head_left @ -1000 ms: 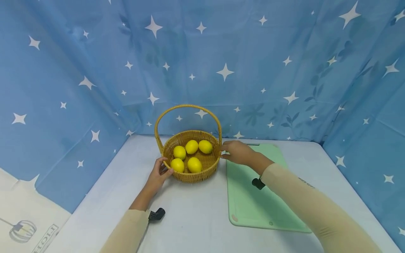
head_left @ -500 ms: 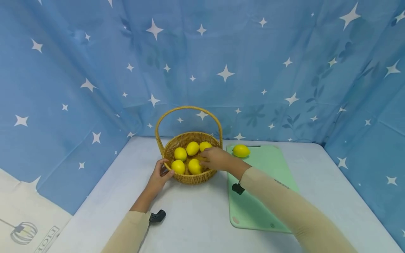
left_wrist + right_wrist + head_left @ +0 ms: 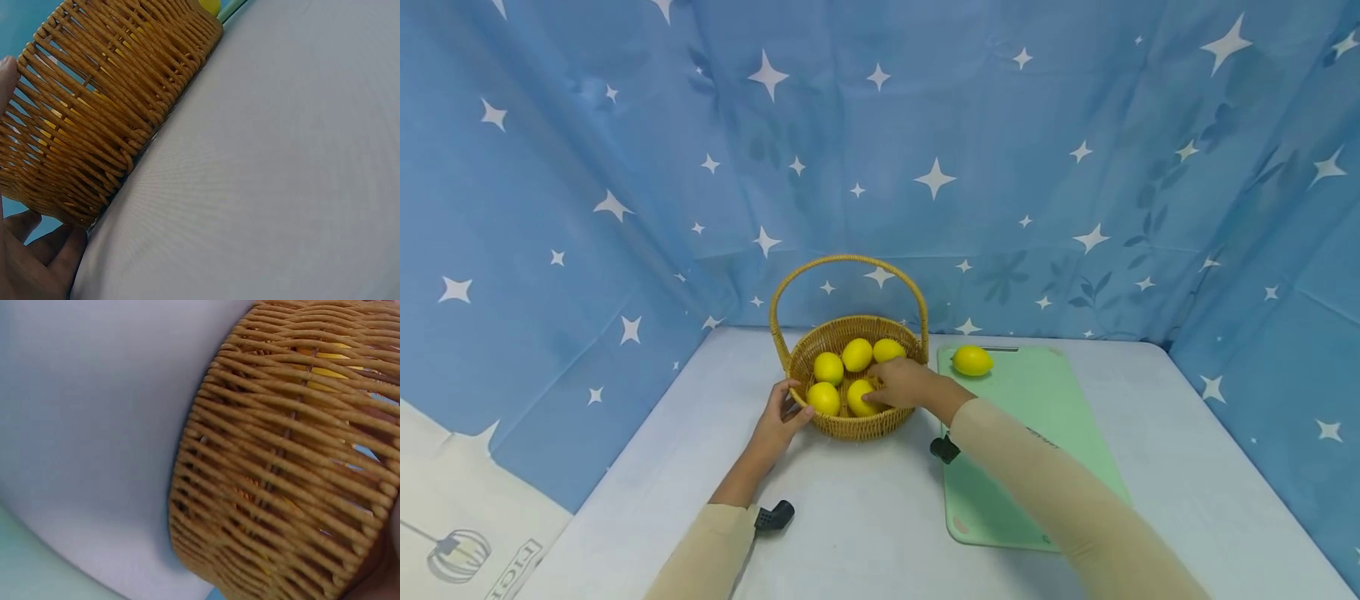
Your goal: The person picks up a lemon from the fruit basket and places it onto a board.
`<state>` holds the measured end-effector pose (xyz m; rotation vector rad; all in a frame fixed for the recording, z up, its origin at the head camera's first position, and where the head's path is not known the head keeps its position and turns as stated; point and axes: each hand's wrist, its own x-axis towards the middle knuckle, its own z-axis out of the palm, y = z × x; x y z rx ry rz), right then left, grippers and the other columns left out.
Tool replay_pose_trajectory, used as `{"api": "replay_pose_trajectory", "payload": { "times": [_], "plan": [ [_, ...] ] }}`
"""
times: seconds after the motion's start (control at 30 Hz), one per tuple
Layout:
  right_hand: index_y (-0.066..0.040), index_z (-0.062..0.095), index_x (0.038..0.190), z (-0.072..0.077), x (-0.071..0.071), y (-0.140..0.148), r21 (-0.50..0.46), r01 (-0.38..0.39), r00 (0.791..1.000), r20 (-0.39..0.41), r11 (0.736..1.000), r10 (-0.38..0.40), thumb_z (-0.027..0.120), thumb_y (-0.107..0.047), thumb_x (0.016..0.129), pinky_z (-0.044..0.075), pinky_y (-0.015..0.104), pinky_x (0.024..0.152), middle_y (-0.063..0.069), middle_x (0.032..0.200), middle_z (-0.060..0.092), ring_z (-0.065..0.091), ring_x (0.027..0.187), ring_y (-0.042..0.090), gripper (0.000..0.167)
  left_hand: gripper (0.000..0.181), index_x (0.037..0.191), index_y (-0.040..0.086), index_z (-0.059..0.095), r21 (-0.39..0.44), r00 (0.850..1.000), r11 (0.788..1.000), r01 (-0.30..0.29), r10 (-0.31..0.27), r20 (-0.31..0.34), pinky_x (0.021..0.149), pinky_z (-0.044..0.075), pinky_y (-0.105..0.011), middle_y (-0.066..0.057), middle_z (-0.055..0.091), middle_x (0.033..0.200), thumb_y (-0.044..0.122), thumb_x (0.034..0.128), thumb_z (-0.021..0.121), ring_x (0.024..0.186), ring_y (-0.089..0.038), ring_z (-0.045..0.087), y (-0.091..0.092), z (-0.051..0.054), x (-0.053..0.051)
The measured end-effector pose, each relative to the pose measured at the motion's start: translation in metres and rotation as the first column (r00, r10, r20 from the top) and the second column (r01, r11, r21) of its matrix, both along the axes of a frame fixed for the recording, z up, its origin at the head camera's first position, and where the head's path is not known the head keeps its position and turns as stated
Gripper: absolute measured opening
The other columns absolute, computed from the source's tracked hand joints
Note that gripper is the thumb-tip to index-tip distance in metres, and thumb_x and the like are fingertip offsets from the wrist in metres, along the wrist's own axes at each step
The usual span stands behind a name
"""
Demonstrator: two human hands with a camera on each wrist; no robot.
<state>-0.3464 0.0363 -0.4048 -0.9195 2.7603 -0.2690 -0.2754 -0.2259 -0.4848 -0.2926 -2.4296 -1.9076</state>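
A wicker basket (image 3: 859, 427) with a tall arched handle holds several yellow lemons. My left hand (image 3: 772, 429) grips its left front side, the thumb at the rim and the fingers spread round the outside; in the left wrist view the fingers (image 3: 59, 250) touch the woven wall. Over the right rim reaches my right hand (image 3: 906, 383), its thumb and fingers around the front right lemon (image 3: 856, 401). That hand partly covers this lemon and the back right lemon (image 3: 887, 349). The right wrist view mostly shows the basket's outer wall (image 3: 281, 450), hiding the fingers.
A light green cutting board (image 3: 1000, 483) lies right of the basket under my right forearm. One lemon (image 3: 972, 361) rests near its far left corner. Behind the white table (image 3: 850, 517) hangs a blue curtain (image 3: 880, 125) with white stars.
My right hand has left a lemon on the board's far end, moved left into the basket and closed round the front right lemon. My left hand has stayed on the basket.
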Motion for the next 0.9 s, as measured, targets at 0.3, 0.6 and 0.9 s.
{"api": "replay_pose_trajectory", "payload": {
  "times": [0.3, 0.6, 0.9],
  "plan": [
    [-0.015, 0.063, 0.122, -0.001, 0.003, -0.014, 0.0, 0.004, 0.999, 0.049, 1.0, -0.004, 0.061, -0.054, 0.091, 0.051, 0.034, 0.086, -0.002, 0.102, 0.064, 0.059, 0.092, 0.014, 0.05, 0.06, 0.143, 0.003, 0.027, -0.03, 1.0, 0.999, 0.022, -0.022, -0.009, 0.111, 0.031, -0.049, -0.023, 0.01, 0.158, 0.018, 0.0973, 0.062, 0.14, -0.043, 0.023, 0.006, 0.021, 0.011],
    [-0.024, 0.044, 0.148, 0.001, 0.004, -0.018, -0.019, -0.028, 0.991, 0.13, 0.999, 0.03, 0.063, -0.027, 0.095, 0.042, 0.043, 0.105, -0.001, 0.141, 0.052, 0.049, 0.127, 0.021, 0.056, 0.058, 0.141, 0.012, 0.031, -0.015, 0.999, 1.0, -0.012, 0.011, -0.043, 0.111, 0.03, -0.048, -0.017, 0.011, 0.159, 0.026, 0.096, 0.065, 0.141, -0.039, 0.024, 0.0, -0.004, -0.005],
    [-0.019, 0.048, 0.145, 0.002, 0.006, -0.014, -0.03, -0.092, 0.991, 0.093, 0.995, 0.094, 0.064, -0.02, 0.096, 0.043, 0.039, 0.104, 0.0, 0.136, 0.056, 0.052, 0.122, 0.019, 0.052, 0.059, 0.141, 0.011, 0.031, -0.013, 0.999, 1.0, -0.018, 0.017, -0.04, 0.111, 0.03, -0.048, -0.017, 0.01, 0.16, 0.026, 0.0956, 0.065, 0.141, -0.039, 0.023, 0.0, -0.008, -0.004]
  ]
}}
